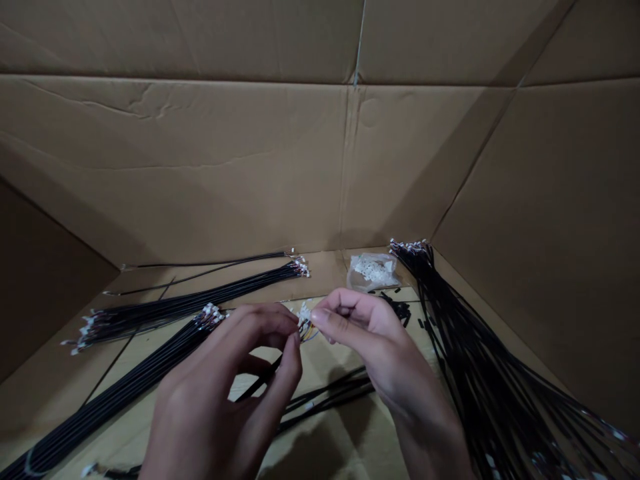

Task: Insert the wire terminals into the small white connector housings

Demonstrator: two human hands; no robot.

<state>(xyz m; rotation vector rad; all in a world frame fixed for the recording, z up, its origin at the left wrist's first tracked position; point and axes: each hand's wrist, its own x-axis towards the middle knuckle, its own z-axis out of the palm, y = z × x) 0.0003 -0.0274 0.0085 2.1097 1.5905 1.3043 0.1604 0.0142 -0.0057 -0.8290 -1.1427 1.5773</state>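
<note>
My left hand [235, 387] and my right hand [370, 340] meet in the middle of the view, both with fingers pinched. Between the fingertips sits a small white connector [304, 313] with thin coloured wire ends below it. A black cable [260, 383] runs down from that spot under my left hand. The left fingers pinch the cable end, and the right thumb and forefinger pinch the connector.
Bundles of black cables [190, 303] with white connector ends lie to the left, and a large bundle [480, 373] lies along the right. A clear bag of white connectors [373, 270] sits behind my hands. Cardboard walls [250, 167] surround the cardboard surface.
</note>
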